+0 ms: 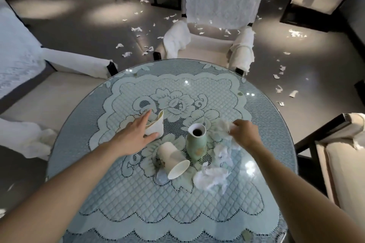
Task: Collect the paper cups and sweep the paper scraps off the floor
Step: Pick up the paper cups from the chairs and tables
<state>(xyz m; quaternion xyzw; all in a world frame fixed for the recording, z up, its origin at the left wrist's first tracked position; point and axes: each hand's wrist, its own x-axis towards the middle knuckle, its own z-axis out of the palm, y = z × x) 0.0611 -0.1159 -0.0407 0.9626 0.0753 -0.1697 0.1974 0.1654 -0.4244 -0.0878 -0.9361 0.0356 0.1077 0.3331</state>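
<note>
While the cup-collecting step is under way on the table, the items stand as follows.

1. Left hand, centre-left of the frame: fingers straight and spread over the crushed paper cup, thumb against its near side. The grasp is not closed; the hand touches the cup rather than holding it.
2. Crushed paper cup: flattened and lying on the lace cloth, left of the vase.
3. Fallen paper cup: on its side at the centre of the frame, mouth towards the lower right, just beside the vase foot. No hand is on it.
4. Right hand, centre-right: fingers curled, pinching a paper wad just right of the vase.
5. Loose crumpled paper: on the table below the right hand, near the fallen cup's mouth.
6. Paper scraps: scattered on the grey floor across the upper half of the frame, on both sides of the armchair, and down the right edge. Not yet swept; no broom is visible.

Judgement: this is early in the task. The next move calls for the left fingers to curl round the crushed cup and lift it. The fallen cup comes after that, taken without knocking the upright vase next to it.
</note>
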